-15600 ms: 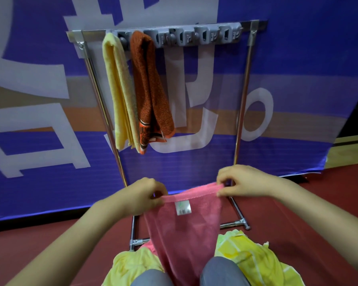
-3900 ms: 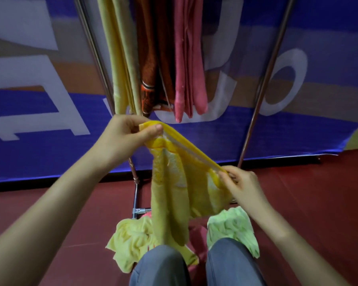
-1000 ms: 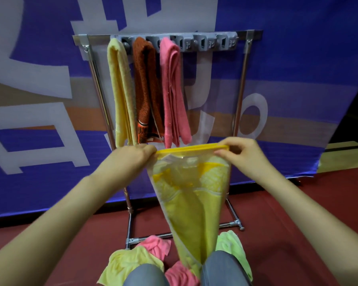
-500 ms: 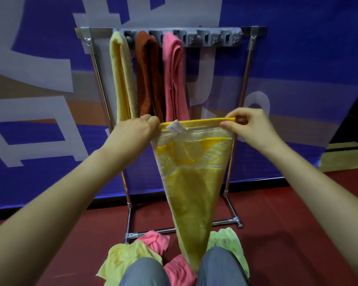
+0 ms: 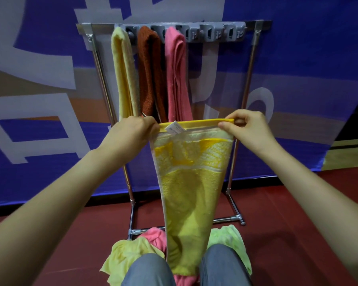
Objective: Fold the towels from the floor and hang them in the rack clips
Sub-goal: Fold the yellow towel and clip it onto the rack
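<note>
Three towels now hang from the rack clips [image 5: 215, 34]: a pale yellow towel [image 5: 122, 75], a rust-brown towel [image 5: 149, 69] and a pink towel [image 5: 177, 75]. A quarter of a minute ago only the first two were up, and the pink one was in your hands. The clips to its right are free.

You hold the bright yellow towel [image 5: 190, 193] in front of the rack [image 5: 249, 83]. Four seconds ago it was bunched; now it hangs flat by its top hem down between your knees. Your left hand [image 5: 132, 131] pinches one corner of the hem and your right hand [image 5: 248, 129] the other. I judge that it's opened out for folding but not yet folded.

More towels wait on the floor [image 5: 298, 203]: a yellow floor towel [image 5: 128, 252], a pink floor towel [image 5: 155, 236] and a green floor towel [image 5: 227, 240].

A white tag [image 5: 175, 128] has turned into view at the hem in the last second, but its print is too small to read. The banner [image 5: 308, 58] behind shows large white characters, cropped and not legible.
</note>
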The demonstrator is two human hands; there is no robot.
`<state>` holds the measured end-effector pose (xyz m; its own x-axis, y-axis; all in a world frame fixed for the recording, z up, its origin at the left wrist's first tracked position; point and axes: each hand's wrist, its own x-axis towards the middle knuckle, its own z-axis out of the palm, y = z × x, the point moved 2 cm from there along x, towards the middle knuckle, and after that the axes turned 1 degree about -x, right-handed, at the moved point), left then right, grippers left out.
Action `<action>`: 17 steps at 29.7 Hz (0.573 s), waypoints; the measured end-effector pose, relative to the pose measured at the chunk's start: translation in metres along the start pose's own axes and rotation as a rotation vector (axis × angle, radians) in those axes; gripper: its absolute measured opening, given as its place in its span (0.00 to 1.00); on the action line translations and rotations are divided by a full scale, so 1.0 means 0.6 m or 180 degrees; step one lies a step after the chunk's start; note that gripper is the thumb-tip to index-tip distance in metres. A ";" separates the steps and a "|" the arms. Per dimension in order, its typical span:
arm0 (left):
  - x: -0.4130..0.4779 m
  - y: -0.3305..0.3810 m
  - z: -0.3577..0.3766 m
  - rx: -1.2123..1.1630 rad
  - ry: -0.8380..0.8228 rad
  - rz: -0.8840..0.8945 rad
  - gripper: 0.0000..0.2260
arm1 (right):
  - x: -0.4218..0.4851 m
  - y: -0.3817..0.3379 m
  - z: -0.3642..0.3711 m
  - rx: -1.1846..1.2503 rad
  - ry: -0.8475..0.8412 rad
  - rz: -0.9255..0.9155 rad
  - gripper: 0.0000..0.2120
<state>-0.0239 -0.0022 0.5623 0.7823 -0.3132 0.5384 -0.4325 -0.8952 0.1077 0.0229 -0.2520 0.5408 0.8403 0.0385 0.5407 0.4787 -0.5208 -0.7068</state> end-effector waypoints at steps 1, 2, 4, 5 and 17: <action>-0.003 0.001 0.004 -0.0117 -0.0022 -0.0102 0.12 | -0.004 0.002 0.001 0.0014 -0.0033 0.0055 0.04; -0.006 0.003 0.009 -0.0270 -0.0056 -0.0215 0.12 | -0.008 0.004 0.003 0.0056 -0.0073 0.0125 0.05; -0.015 0.006 0.022 -0.0628 -0.0142 -0.0397 0.13 | -0.019 0.009 0.012 0.0249 -0.0189 0.0308 0.08; -0.021 0.006 0.029 -0.0824 -0.0166 -0.0498 0.13 | -0.025 0.012 0.019 0.0349 -0.0261 0.0408 0.09; -0.072 0.051 0.116 -0.1365 -0.0121 -0.1472 0.10 | -0.116 -0.005 0.126 0.1107 -0.0743 0.1150 0.10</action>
<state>-0.0396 -0.0380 0.4845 0.9433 0.0578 0.3268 -0.1807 -0.7364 0.6520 -0.0177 -0.1886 0.4708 0.9819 0.1182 0.1482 0.1719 -0.2250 -0.9591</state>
